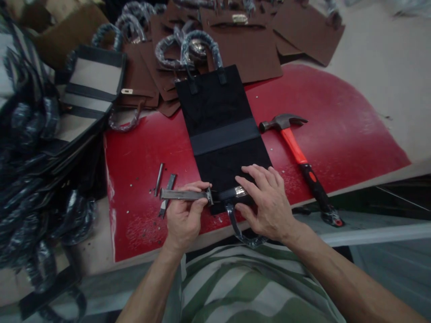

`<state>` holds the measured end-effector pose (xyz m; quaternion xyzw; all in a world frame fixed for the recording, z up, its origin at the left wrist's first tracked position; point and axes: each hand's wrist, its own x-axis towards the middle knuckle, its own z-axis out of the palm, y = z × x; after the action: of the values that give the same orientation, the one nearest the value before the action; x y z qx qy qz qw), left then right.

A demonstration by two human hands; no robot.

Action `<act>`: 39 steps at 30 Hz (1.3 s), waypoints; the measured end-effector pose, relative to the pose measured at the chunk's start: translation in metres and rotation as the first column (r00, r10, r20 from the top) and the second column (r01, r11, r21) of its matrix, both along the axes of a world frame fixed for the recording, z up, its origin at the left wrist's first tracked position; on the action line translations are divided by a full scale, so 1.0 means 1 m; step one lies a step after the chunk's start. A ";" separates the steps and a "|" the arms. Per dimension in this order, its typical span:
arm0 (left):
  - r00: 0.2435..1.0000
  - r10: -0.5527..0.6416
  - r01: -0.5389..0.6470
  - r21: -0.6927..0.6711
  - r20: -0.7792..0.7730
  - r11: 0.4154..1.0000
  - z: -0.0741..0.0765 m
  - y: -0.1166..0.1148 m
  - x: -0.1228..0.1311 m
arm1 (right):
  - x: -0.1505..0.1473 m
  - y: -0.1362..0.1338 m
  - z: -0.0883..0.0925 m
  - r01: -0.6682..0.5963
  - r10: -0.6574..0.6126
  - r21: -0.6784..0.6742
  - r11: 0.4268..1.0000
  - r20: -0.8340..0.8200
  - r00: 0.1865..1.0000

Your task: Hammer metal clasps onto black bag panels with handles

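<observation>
A black handbag body lies unfolded on the red mat, its handles wrapped in clear plastic. My left hand is closed around a flat metal bar with a short crosspiece at its right end. That crosspiece is at the bag's lower left edge; whether it touches is unclear. My right hand rests on the lower part of the bag, fingers spread, beside a shiny plastic-covered metal fitting. The near handle hangs below the right thumb. Left of my left hand lie a thin metal rod and a second metal bar.
A claw hammer with an orange and black handle lies to the right on the red mat. Brown bag pieces are heaped at the back. Black bags are piled at the left. Small bits dot the mat.
</observation>
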<state>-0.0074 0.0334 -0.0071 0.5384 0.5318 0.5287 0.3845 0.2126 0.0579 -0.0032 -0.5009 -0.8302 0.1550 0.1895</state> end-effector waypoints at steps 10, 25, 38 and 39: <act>0.996 -0.034 0.039 0.067 -0.083 0.997 0.000 0.000 -0.001 | 0.000 0.000 0.000 -0.001 0.001 0.008 1.000 0.003 1.000; 0.966 -0.008 0.054 0.172 -0.260 0.984 -0.003 -0.001 0.007 | 0.001 0.000 0.000 0.003 -0.003 0.032 0.999 -0.005 1.000; 0.993 -0.043 0.049 0.043 -0.114 0.998 0.003 0.006 0.008 | -0.001 -0.002 0.001 0.004 -0.004 0.049 0.999 -0.005 1.000; 0.996 -0.044 0.046 0.024 -0.073 0.999 0.004 0.007 0.007 | -0.001 -0.002 0.001 0.005 -0.005 0.051 0.999 -0.007 1.000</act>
<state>-0.0003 0.0404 -0.0036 0.5741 0.5263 0.5068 0.3696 0.2117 0.0557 -0.0023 -0.4974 -0.8319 0.1352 0.2054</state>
